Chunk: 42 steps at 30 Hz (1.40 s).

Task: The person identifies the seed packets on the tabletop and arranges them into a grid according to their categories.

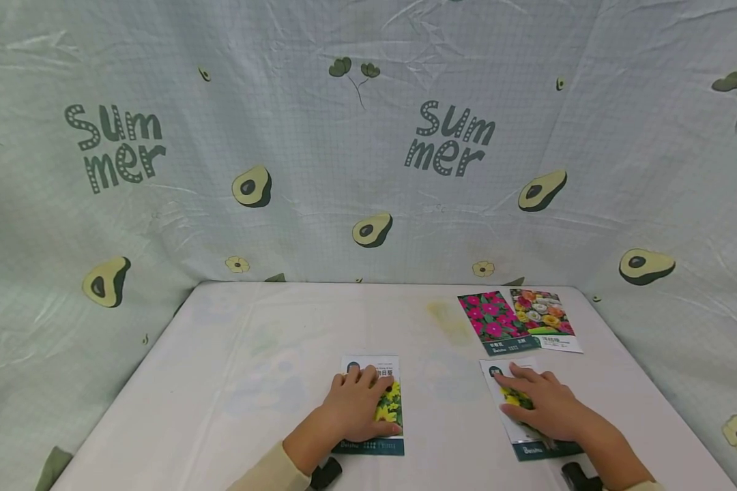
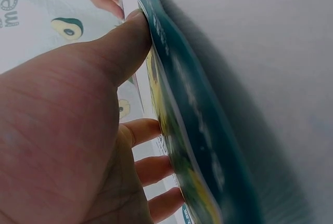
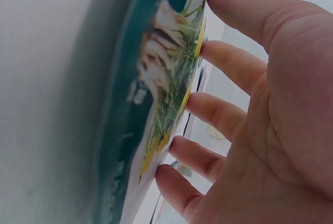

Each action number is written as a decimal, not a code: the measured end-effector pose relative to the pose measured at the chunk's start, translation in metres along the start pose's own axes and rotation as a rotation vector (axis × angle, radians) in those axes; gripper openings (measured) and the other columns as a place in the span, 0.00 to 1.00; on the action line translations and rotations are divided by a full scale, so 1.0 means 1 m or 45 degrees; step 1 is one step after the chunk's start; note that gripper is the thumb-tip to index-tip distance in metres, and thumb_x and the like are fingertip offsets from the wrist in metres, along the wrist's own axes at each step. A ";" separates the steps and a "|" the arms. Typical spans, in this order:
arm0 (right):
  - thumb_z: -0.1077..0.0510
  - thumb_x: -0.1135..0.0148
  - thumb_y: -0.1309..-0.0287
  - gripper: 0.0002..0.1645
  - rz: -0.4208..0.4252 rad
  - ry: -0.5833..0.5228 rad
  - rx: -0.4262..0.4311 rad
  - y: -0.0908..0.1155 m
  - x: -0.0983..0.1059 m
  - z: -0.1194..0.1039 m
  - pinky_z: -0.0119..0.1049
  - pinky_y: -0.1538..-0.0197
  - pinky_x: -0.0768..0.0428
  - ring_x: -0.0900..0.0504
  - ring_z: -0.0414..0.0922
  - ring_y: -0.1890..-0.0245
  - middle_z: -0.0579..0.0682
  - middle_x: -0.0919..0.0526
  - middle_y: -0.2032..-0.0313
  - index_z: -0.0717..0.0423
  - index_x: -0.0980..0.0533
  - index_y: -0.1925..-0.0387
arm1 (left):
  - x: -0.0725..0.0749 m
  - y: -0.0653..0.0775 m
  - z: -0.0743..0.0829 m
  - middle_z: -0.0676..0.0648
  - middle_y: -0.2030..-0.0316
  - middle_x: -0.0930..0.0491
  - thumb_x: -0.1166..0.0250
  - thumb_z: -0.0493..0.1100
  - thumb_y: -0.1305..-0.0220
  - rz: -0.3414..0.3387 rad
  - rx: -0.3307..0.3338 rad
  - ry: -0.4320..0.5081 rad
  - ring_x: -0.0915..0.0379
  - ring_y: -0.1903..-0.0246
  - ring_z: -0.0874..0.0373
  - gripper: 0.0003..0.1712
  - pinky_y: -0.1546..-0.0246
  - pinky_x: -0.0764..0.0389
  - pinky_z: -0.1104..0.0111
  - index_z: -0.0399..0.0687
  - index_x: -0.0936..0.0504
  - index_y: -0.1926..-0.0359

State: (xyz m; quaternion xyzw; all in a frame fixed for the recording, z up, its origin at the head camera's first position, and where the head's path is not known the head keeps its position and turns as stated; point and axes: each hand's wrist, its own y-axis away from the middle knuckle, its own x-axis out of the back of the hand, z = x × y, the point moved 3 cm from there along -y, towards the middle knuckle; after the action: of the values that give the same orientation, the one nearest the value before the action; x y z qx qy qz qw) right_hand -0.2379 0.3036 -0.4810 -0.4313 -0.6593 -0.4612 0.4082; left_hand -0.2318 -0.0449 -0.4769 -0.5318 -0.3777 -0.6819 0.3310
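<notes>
In the head view my left hand [image 1: 357,407] lies spread on a seed packet [image 1: 390,411] with yellow flowers and a dark green bottom band. The left wrist view shows its thumb and fingertips touching the face of that packet [image 2: 200,130], whose lower edge is slightly raised off the table. Farther right, my right hand [image 1: 545,407] rests its spread fingertips on another packet [image 1: 516,431], also with yellow flowers. Up close in the right wrist view, that packet [image 3: 171,78] has a striped cat and grass printed on it. Each hand partly covers its packet's picture.
Behind the right hand, a packet with pink flowers [image 1: 493,319] and one with mixed-colour blooms [image 1: 543,315] lie side by side, touching or slightly overlapping. The white table [image 1: 221,382] meets a hanging cloth [image 1: 307,150] printed with avocados at its back and sides.
</notes>
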 end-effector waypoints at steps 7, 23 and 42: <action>0.25 0.38 0.42 0.44 0.019 0.010 0.008 -0.002 -0.002 -0.005 0.72 0.43 0.28 0.31 0.65 0.37 0.61 0.34 0.26 0.37 0.29 0.28 | 0.003 0.001 0.002 0.50 0.38 0.32 0.37 0.79 0.43 0.015 0.013 -0.008 0.39 0.46 0.50 0.49 0.50 0.33 0.52 0.65 0.34 0.25; 0.26 0.38 0.41 0.43 0.028 0.033 0.034 -0.002 0.000 -0.022 0.73 0.41 0.31 0.30 0.65 0.38 0.59 0.33 0.26 0.36 0.29 0.28 | 0.001 0.000 0.001 0.49 0.38 0.32 0.38 0.79 0.42 0.011 -0.005 0.002 0.39 0.46 0.49 0.49 0.51 0.33 0.52 0.64 0.34 0.25; 0.28 0.38 0.39 0.41 0.036 0.042 0.055 -0.006 -0.004 -0.040 0.73 0.39 0.33 0.30 0.65 0.36 0.58 0.33 0.26 0.35 0.30 0.28 | 0.005 0.002 0.001 0.48 0.38 0.32 0.37 0.78 0.42 0.001 -0.007 0.009 0.39 0.47 0.49 0.50 0.53 0.34 0.52 0.63 0.34 0.25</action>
State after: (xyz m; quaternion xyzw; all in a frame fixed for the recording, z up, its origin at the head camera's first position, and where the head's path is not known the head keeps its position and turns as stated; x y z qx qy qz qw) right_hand -0.2363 0.2630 -0.4769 -0.4240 -0.6561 -0.4479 0.4349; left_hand -0.2304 -0.0453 -0.4716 -0.5305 -0.3744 -0.6847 0.3312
